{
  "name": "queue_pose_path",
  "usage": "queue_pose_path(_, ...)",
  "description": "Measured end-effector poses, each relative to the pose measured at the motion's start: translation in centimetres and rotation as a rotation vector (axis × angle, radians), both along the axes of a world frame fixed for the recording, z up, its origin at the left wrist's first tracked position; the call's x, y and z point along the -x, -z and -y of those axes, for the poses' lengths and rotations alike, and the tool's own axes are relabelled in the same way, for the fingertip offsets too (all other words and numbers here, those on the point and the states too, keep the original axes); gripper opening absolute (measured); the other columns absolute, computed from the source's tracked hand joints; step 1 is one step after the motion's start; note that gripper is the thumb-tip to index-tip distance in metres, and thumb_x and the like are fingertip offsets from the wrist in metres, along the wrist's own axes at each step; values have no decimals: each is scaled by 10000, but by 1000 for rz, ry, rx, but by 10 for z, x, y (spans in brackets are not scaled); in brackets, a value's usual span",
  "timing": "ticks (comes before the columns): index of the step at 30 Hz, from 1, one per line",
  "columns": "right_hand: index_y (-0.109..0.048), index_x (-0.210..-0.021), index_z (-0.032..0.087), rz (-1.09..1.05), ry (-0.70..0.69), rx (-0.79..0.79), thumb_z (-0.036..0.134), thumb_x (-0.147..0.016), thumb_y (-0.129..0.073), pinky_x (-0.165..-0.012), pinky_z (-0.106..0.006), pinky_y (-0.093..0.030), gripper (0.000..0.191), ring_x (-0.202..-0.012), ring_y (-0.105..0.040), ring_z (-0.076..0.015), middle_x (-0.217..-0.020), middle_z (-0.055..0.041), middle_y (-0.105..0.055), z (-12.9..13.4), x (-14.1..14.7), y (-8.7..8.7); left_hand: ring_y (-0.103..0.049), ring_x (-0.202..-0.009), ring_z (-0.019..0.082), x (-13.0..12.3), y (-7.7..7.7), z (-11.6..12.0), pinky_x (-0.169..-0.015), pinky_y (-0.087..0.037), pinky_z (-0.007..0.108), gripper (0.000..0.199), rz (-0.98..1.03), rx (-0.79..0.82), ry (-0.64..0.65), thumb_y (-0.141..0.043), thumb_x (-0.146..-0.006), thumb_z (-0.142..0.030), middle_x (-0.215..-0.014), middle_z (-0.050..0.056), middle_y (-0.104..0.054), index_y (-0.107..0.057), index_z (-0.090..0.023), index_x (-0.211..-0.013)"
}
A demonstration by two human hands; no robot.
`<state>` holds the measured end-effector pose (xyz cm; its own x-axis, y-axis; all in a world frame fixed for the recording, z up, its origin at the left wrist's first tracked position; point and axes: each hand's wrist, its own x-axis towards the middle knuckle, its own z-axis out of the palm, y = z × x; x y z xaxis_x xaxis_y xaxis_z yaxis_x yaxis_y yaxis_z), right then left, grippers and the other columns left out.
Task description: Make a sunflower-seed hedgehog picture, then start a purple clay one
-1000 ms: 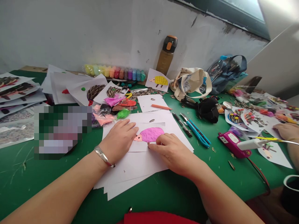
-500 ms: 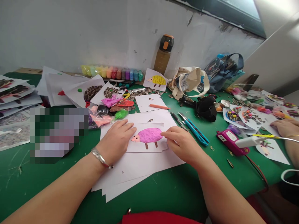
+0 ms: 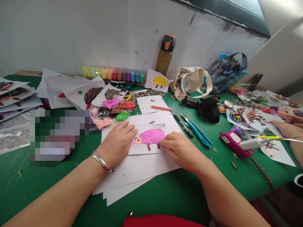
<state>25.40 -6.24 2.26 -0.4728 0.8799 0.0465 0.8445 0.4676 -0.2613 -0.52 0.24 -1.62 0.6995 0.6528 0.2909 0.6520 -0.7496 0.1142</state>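
This is a craft workshop, shared by more than one maker. The long green-topped surface (image 3: 165,192) is crowded with making supplies. A row of modelling clay tubs (image 3: 113,74) stands against the scuffed white wall (image 3: 59,37), and sunflower seed shells (image 3: 148,93) lie heaped just beside bags of coloured clay (image 3: 113,102). A blue utility knife (image 3: 196,134) lies out on the surface, and clay-and-seed pictures (image 3: 14,94) are stacked at the far left. A clay sheep picture (image 3: 151,137) lies between my left grip (image 3: 115,145) and my right grip (image 3: 180,154). Another person's hand (image 3: 286,129) rests among more seed pictures (image 3: 246,118) on the right.
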Motion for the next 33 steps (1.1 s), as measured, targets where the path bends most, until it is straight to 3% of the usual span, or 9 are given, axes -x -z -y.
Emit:
queue_pose_path(5, -722, -961, 193, -20, -16, 51, 103, -934, -457, -751, -330, -374, 281, -831, -537, -195, -863, -62, -659, 0, 0, -1, -483, -1225, 329, -1, -1, 1, -1056, -437, 544, 369, 13, 28, -9, -428, -879, -54, -1216, 142, -646, -661, -115, -1159)
queue_pose_path(12, -660, -1204, 250, -58, -47, -57, 12, -866, -470, -792, -334, -392, 455, -875, -518, -196, -995, -78, -609, 3, 5, 6, -485, -1218, 322, -1, -2, 1, -1054, -433, 544, 365, 24, 55, -14, -434, -876, -53, -1197, 127, -647, -663, -151, -1143)
queue_pose_path(17, -683, -1139, 274, 29, -68, -58, -3, -843, -490, -824, -357, -380, 448, -911, -494, -214, -1024, -74, -582, 4, 11, 6, -479, -1216, 323, -2, -4, 1, -1059, -422, 540, 366, 8, 65, -10, -435, -876, -43, -1196, 143, -642, -656, -123, -1156)
queue_pose_path(22, -632, -1227, 271, -3, -51, -123, -30, -826, -483, -870, -371, -382, 523, -973, -493, -224, -1117, -91, -573, 5, 16, 9, -478, -1211, 324, -1, -4, 2, -1051, -423, 543, 363, 13, 58, -12, -442, -871, -34, -1195, 138, -642, -659, -132, -1145)
queue_pose_path(27, -655, -1186, 274, 46, -62, -110, 20, -870, -491, -898, -396, -375, 437, -1006, -483, -241, -1098, -99, -596, 4, 22, 12, -476, -1189, 318, -2, -5, 2, -1045, -422, 540, 361, -1, 61, -5, -433, -875, -28, -1164, 137, -644, -655, -129, -1141)
queue_pose_path(33, -638, -1228, 275, 53, -59, -125, 17, -862, -487, -917, -409, -372, 472, -1035, -486, -246, -1164, -100, -600, 3, 27, 13, -490, -1165, 312, -2, -7, 2, -1029, -426, 540, 357, 10, 70, 1, -437, -867, -23, -1135, 142, -644, -657, -139, -1124)
